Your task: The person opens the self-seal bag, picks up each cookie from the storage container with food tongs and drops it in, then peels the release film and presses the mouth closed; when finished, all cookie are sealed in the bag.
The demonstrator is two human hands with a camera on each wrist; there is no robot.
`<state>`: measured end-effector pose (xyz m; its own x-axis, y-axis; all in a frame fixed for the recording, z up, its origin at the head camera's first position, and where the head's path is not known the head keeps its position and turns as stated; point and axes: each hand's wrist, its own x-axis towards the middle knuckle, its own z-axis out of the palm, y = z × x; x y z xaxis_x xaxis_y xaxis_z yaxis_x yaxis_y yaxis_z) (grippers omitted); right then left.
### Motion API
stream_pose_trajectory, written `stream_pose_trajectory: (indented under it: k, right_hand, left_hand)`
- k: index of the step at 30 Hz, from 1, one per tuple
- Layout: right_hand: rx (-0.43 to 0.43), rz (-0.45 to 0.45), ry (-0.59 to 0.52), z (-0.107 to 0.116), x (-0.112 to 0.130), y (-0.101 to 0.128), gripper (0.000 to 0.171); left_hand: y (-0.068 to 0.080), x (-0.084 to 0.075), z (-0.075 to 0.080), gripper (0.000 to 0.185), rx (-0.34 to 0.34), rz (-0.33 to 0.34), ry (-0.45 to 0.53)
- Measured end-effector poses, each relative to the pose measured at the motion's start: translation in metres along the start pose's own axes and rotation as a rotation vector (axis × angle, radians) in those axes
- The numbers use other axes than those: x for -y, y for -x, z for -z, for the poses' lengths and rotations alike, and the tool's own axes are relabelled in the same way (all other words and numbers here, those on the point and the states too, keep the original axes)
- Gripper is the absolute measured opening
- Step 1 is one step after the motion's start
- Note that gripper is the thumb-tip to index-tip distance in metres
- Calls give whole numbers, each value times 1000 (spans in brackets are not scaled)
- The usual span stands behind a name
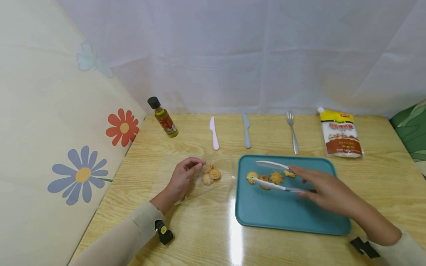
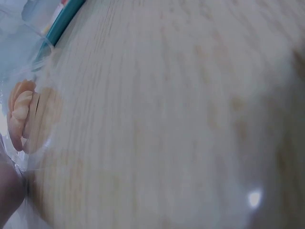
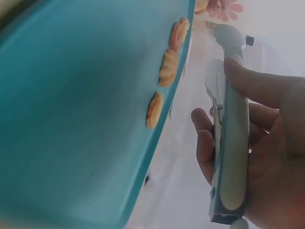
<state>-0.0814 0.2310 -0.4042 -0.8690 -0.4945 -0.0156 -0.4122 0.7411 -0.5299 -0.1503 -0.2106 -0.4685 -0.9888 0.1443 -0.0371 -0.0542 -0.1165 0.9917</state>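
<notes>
The right hand [image 1: 327, 190] holds a pair of white plastic tongs [image 1: 271, 184] with its fingers curled around the handles. The two arms of the tongs are spread apart over a flat teal plastic tray [image 1: 286, 214]. Four small golden swirl cookies [image 1: 276, 177] lie in a row on the tray, right between the tong tips.

The left hand [image 1: 182, 180] pinches the edge of a clear plastic bag [image 1: 199, 184] lying on the light wooden table [image 1: 199, 236], just to the left of the tray. A few more golden cookies [image 1: 211, 174] sit in the bag, just beside the fingertips.

At the back of the table are a small oil bottle with a black cap [image 1: 163, 117], a pink plastic knife [image 1: 214, 133], a grey plastic knife [image 1: 246, 131], a metal fork [image 1: 292, 131] and a yellow and brown sauce pouch [image 1: 340, 137].
</notes>
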Motion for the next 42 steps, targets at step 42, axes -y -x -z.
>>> stream_pose_trajectory:
  k: [42]
  right_hand:
    - [61, -180, 64, 13, -62, 36, 77]
  left_hand:
    - [-1, 0, 1, 22, -1, 22, -33]
